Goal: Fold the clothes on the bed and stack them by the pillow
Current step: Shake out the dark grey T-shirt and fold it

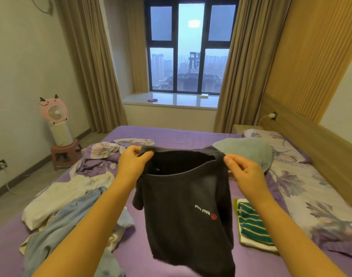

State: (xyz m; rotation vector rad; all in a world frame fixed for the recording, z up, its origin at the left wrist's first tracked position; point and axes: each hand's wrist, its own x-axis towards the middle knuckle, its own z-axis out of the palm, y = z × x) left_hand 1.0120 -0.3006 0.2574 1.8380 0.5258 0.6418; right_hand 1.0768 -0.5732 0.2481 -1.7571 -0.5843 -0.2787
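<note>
Both arms reach out over the purple bed [171, 134], and between them hangs a dark T-shirt [183, 212], held up clear of the sheet by its shoulders. The left hand [131, 162] pinches the left shoulder seam, thumb and fingers [146, 156] pressed together on the cloth. The right hand [245, 172] pinches the other shoulder in the same way; its lower fingers curl under and cannot be made out. The neck gapes open towards the wearer, with small white lettering and a red mark on the chest. The hem runs out of view at the bottom edge.

A folded green-and-white striped garment [253, 222] lies on the bed to the right, partly hidden behind the right forearm, just beside the floral pillow [303, 188]. To the left sits a heap of unfolded clothes [67, 208], cream and pale blue, tangled so that separate pieces are hard to tell. A pale blue cushion [249, 150] rests behind the right hand.
</note>
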